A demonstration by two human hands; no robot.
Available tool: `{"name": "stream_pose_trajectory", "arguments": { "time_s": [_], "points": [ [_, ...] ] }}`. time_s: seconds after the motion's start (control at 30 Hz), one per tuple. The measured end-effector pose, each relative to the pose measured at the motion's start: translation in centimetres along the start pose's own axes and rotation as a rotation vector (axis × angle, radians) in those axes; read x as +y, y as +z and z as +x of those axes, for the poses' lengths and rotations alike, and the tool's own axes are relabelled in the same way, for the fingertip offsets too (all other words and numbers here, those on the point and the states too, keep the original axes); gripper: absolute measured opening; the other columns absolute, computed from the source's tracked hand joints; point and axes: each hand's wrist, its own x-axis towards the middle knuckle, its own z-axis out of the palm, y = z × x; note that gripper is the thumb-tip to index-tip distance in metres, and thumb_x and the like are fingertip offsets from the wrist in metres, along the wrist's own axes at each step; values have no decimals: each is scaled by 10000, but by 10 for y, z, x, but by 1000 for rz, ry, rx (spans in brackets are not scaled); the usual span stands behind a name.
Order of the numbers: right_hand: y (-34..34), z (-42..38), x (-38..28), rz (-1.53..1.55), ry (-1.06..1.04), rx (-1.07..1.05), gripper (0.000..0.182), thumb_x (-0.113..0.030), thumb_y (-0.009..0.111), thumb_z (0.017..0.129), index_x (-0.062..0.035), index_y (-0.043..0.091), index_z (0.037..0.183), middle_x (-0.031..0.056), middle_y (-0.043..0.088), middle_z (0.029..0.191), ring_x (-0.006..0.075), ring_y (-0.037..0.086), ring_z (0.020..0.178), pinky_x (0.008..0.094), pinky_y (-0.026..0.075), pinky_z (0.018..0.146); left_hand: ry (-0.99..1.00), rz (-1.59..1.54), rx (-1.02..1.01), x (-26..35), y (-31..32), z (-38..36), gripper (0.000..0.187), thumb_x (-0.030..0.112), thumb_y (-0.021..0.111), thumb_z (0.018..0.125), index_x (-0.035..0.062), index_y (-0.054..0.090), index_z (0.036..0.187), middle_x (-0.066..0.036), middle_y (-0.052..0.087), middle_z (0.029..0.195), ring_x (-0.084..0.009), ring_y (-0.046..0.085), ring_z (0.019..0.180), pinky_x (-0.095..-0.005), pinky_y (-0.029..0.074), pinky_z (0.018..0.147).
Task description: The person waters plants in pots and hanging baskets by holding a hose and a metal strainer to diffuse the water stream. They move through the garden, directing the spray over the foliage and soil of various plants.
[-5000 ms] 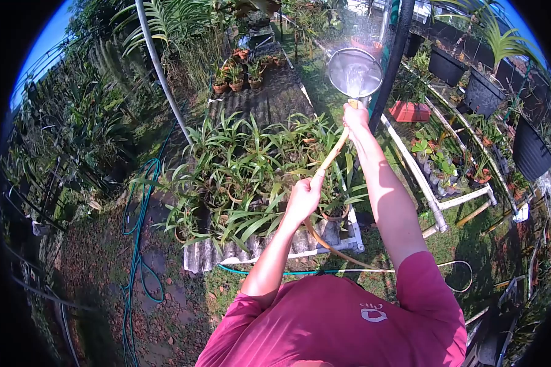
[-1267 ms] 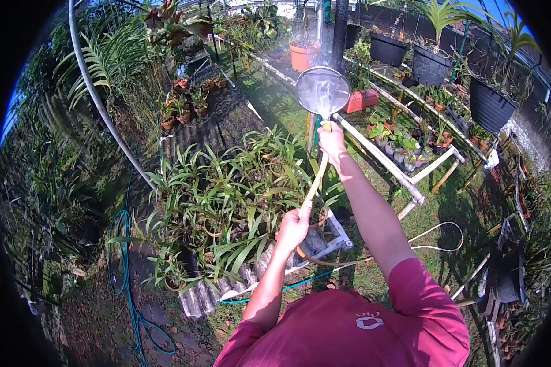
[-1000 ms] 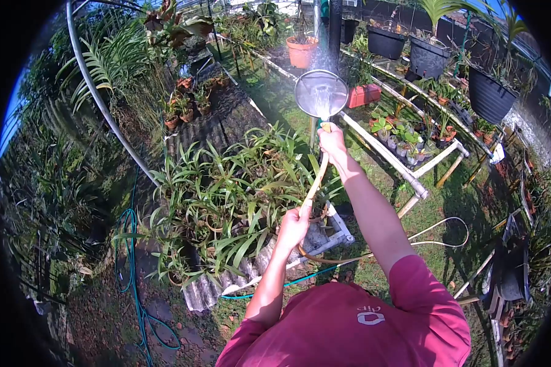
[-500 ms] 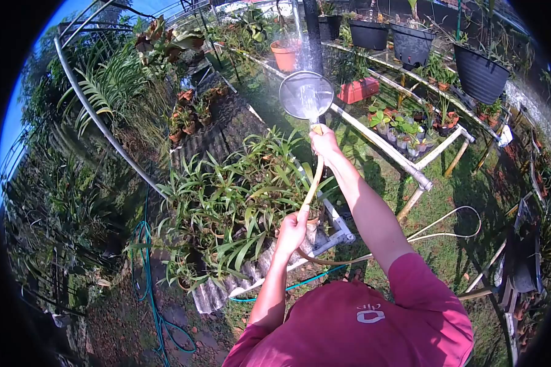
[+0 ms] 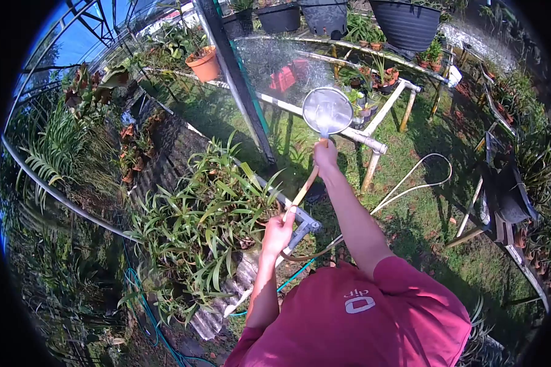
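My right hand (image 5: 326, 155) is closed around a yellowish garden hose (image 5: 302, 192), just behind its outlet. A round, pale disc with a dark rim, like a watering rose (image 5: 327, 111), sits at the hose's end. Fine water spray drifts beyond it. Further back along the same hose, my left hand (image 5: 278, 233) grips it with the thumb on top. Leafy strap-leaved plants (image 5: 196, 208) crowd a corrugated bench (image 5: 242, 275) to the left of that hand. A red planter (image 5: 288, 76) shows through the spray.
Black hanging pots (image 5: 405, 24) line the far side. An orange pot (image 5: 203, 63) stands near a dark post (image 5: 242, 85). White pipe rails (image 5: 366, 142) cross ahead. The pale hose loops over grass on the right; a teal hose (image 5: 147, 306) lies lower left.
The view has turned right, so the post and orange pot appear further left. The watering rose has swung right past the post, towards the potted seedlings. Both hands keep hold of the hose.
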Motion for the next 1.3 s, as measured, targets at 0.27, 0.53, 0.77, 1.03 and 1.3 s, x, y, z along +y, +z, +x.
{"name": "stream_pose_trajectory", "arguments": {
  "time_s": [0.27,0.53,0.77,1.03,1.3],
  "points": [
    [-138,32,50,137,62,163,58,-90,540,880,-85,538,937,-18,455,633,97,416,420,265,322,363,-70,142,-283,20,69,8,556,527,557,934,54,564,642,20,447,528,-88,419,526,-307,367,498],
    [-196,59,60,281,231,-109,136,-100,593,853,-104,549,982,-14,486,621,115,469,435,269,365,366,11,358,-383,45,112,10,670,597,475,928,-31,607,738,-219,597,655,-399,615,681,-463,457,643],
    [-206,66,-23,113,21,94,76,-84,550,866,-118,520,926,-38,444,602,79,422,438,245,332,369,119,320,-260,69,154,23,618,541,489,949,-31,590,739,-208,563,634,-395,575,650,-456,444,623],
    [-252,77,-34,227,-5,79,86,-70,531,908,-113,545,980,-50,437,591,71,368,430,240,302,388,73,344,-347,88,183,18,616,559,490,938,-11,599,735,-211,593,648,-412,609,656,-466,463,622],
    [-258,66,-33,176,35,58,85,-84,552,906,-113,544,986,-45,447,602,72,380,427,226,297,374,58,329,-377,83,184,13,641,581,494,930,-12,591,704,-175,578,602,-350,603,592,-441,459,596]
  ]
}}
